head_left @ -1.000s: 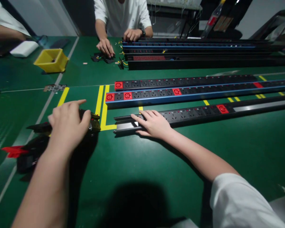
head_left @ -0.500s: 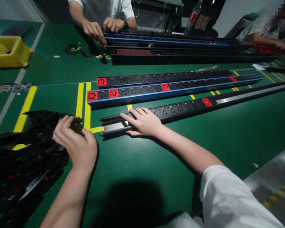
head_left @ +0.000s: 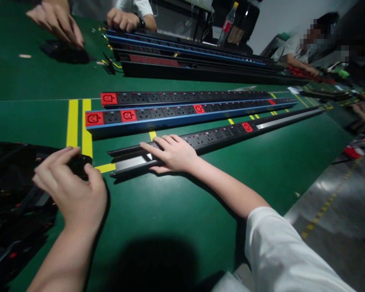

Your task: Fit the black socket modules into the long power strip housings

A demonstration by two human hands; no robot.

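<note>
My right hand point(head_left: 174, 153) lies across the left part of a long black power strip point(head_left: 213, 138), thumb on the near side and fingers over the top. Sockets fill the strip's middle, one of them red, and bare metal channel shows at both ends. To the left, my left hand point(head_left: 73, 184) is curled at the edge of a heap of black parts point(head_left: 12, 194) with small red dots. Between its thumb and fingers is a black socket module point(head_left: 81, 164), partly hidden by the hand.
Two more socket strips lie beyond: a black one point(head_left: 170, 96) and a blue-edged one point(head_left: 161, 121). Farther back, several long strips point(head_left: 185, 73) are stacked by a co-worker, whose hand point(head_left: 59, 22) is over a black part. A bottle point(head_left: 228, 24) stands behind.
The view has swung to the right, so the table things sit farther left. My right hand stays on the strip and my left at the heap. The co-worker's one hand has moved left, off the strips.
</note>
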